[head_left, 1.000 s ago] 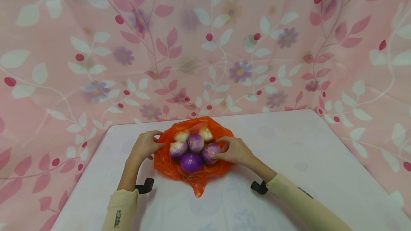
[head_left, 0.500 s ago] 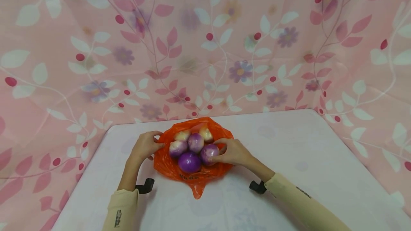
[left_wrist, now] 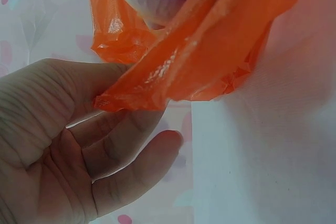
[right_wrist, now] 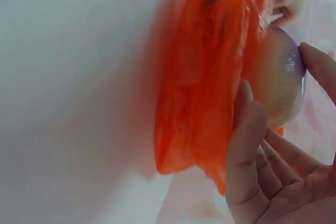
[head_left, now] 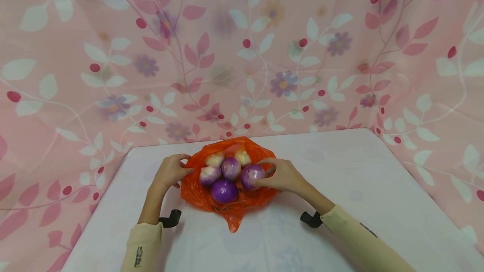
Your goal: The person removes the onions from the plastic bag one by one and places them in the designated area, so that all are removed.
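Observation:
An orange plastic bag point(head_left: 194, 194) lies spread open on the table, with several glossy purple-and-white onions inside. At the bag's left rim my left hand point(head_left: 172, 172) pinches the plastic between thumb and fingers; the left wrist view shows the gathered edge of the bag point(left_wrist: 157, 77) in that grip. My right hand point(head_left: 285, 176) reaches over the right rim and pinches the rightmost onion point(head_left: 250, 176), thumb on its near side. The right wrist view has this onion point(right_wrist: 281, 85) beside the bag's wall. A deep purple onion point(head_left: 224, 192) sits nearest the front.
A white cloth covers the table point(head_left: 340, 179), and a pink floral curtain point(head_left: 242, 53) hangs behind it. Black wrist mounts point(head_left: 171, 219) stick out from both forearms. The bag's pointed flap point(head_left: 234, 222) lies toward the front.
My right hand has shifted slightly right with the rightmost onion, widening the gap beside the deep purple one. My left hand keeps its place on the bag's rim.

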### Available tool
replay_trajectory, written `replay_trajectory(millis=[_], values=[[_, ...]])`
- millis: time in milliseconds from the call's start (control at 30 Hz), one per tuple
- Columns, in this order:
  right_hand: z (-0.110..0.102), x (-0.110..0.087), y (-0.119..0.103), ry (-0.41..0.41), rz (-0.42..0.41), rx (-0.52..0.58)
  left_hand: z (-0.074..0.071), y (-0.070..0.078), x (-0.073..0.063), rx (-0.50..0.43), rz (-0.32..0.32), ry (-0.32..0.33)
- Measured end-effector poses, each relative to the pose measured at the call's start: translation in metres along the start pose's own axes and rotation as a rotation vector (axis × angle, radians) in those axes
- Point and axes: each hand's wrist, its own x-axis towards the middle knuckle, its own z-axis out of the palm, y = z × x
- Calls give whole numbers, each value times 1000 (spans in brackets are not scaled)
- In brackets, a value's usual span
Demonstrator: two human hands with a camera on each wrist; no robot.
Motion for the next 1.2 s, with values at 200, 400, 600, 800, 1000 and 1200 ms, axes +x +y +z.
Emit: replay_trajectory(millis=[200, 400, 600, 800, 1000, 1200], values=[[-20, -7, 3, 21, 16, 76, 1, 0, 0, -1, -1, 1], [-42, -14, 7, 56, 12, 117, 0, 0, 1, -3, -10, 0], [-64, -20, 18, 83, 26, 124, 0, -2, 1, -3, -9, -7], [-83, -23, 31, 113, 53, 115, 0, -1, 0, 4, -17, 0], [-94, -24, 48, 130, 97, 94, -1, -1, -1, 5, -13, -5], [-98, -21, 70, 139, 140, 73, -1, 1, -1, 2, -8, -7]])
